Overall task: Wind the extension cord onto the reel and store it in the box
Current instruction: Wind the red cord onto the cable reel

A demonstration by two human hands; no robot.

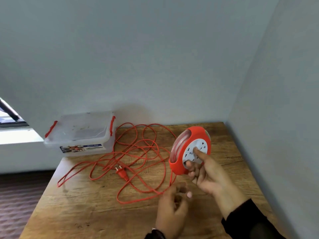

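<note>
— Both hands busy?
— Yes. My right hand [205, 171] grips the round red plastic reel [189, 150] above the wooden table [86, 204]; my left hand [172, 206] pinches thin red cord [134, 152], looped beside the clear lidded box [81, 133].

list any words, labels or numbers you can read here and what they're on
"Multi Box", or something close to it: white letters on the blue strip of the label on the clear plastic box; blurred, so this reading is unsure.
The label's smaller print and its pictures: too small and blurred to read.
White socket face of the red reel: faint marks, unreadable.
Red plug and cord: no text shows.
</note>
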